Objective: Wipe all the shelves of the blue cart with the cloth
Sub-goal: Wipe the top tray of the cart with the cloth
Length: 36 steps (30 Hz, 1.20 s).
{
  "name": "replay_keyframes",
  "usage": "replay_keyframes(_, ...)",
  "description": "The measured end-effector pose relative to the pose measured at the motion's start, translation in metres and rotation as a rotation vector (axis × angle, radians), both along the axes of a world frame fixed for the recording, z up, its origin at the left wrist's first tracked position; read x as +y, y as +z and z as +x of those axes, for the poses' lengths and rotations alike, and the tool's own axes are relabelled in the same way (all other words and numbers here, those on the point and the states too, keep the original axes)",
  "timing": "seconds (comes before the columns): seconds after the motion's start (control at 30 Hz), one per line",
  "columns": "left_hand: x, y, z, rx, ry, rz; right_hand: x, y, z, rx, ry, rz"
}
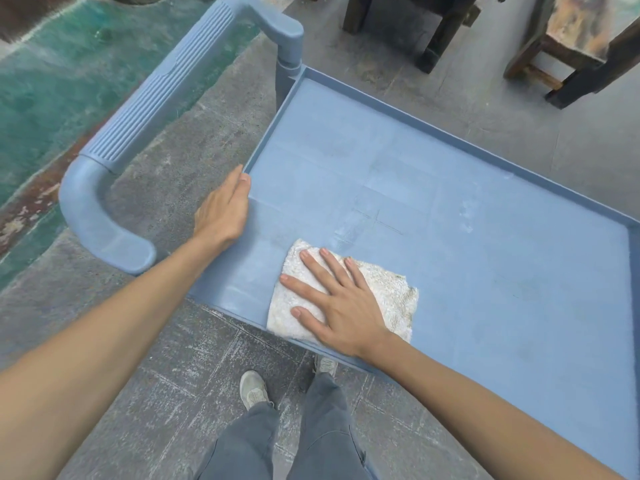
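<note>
**Soft cloth, flat palm on the top shelf**

The right hand (341, 299) presses spread, straight fingers (313, 261) on the white terry cloth (391, 299), which lies limp near the top shelf's (485, 271) near-left corner. The left hand (223, 209) grips the shelf rim. The cloth looks light and floppy, so it is best driven under a flat palm.

The blue plastic cart's top shelf (467, 220) looks matt and smooth, with pale dusty smears near its middle. Its ribbed blue plastic handle (166, 95) on the left has a dull sheen. The white terry cloth (391, 292) at the near edge is nubbly and rough. The grey floor (180, 355) appears scuffed, perhaps painted concrete. Dark worn wooden furniture legs (440, 36) stand far right.
</note>
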<state>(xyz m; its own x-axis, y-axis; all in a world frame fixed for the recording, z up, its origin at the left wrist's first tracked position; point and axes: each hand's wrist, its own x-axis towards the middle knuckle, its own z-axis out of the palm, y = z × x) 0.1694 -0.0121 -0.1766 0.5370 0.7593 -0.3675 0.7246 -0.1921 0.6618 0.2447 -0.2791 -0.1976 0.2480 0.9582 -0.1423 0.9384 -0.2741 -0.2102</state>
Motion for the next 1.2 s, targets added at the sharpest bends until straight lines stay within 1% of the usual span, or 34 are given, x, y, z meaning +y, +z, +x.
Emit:
replay_keyframes(0.1, -0.001, 0.000, -0.001, -0.026, 0.011, 0.019, 0.017, -0.005, 0.007, 0.016, -0.029, 0.032)
replay_keyframes(0.27, -0.004, 0.002, -0.001, 0.022, -0.008, 0.058, 0.066, -0.012, 0.037, 0.033, -0.100, 0.096)
replay_keyframes(0.43, -0.004, -0.001, -0.001, 0.053, -0.098, 0.224, 0.143, -0.011, 0.098, 0.056, -0.174, 0.083)
replay_keyframes(0.53, -0.001, -0.004, -0.001, 0.056, -0.093, 0.246, 0.187, -0.007, 0.141, 0.068, -0.197, 0.062)
replay_keyframes(0.77, 0.007, -0.008, -0.001, -0.038, -0.017, 0.094, 0.252, 0.000, 0.199, 0.088, -0.289, 0.061)
replay_keyframes(0.93, 0.011, -0.006, -0.002, -0.078, -0.030, 0.037, 0.261, 0.004, 0.209, 0.084, -0.300, 0.062)
replay_keyframes(1.03, 0.012, -0.006, -0.002, -0.161, -0.022, -0.056, 0.257, 0.002, 0.201, 0.065, -0.304, 0.062)
replay_keyframes(1.2, 0.014, -0.004, 0.004, -0.319, 0.200, -0.296, 0.249, -0.001, 0.178, 0.036, -0.305, 0.033)
